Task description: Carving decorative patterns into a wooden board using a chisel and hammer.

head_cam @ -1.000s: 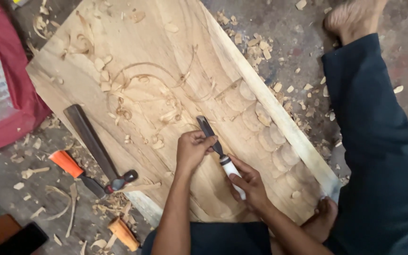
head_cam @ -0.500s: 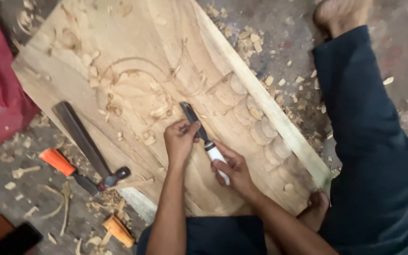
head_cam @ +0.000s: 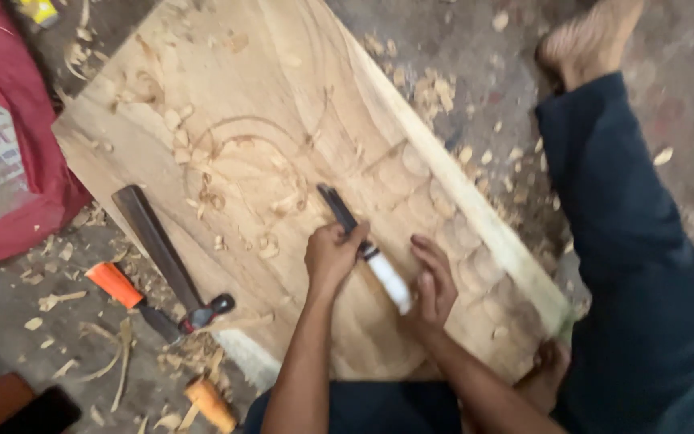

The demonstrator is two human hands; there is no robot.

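Observation:
A large pale wooden panel (head_cam: 267, 104) with carved curves and rounded lobes lies on the floor before me. My left hand (head_cam: 332, 255) is closed around the dark shaft of a chisel (head_cam: 339, 210), whose blade tip rests on the carved surface. Behind it, my right hand (head_cam: 431, 285) cups the chisel's white handle end (head_cam: 387, 280), palm against it and fingers loosely curled. Wood chips lie scattered over the panel.
A flat dark blade tool (head_cam: 154, 237) lies at the panel's near-left edge, next to an orange-handled chisel (head_cam: 118, 285) and a wooden-handled tool (head_cam: 209, 404). Red cloth (head_cam: 22, 161) is at the left. My leg in dark blue trousers (head_cam: 628, 241) stretches along the right, bare foot (head_cam: 588, 44) at the top.
The view has shifted, so the panel sits more to the right. My right hand's fingers have loosened on the white handle; the chisel remains at about the same spot on the carving.

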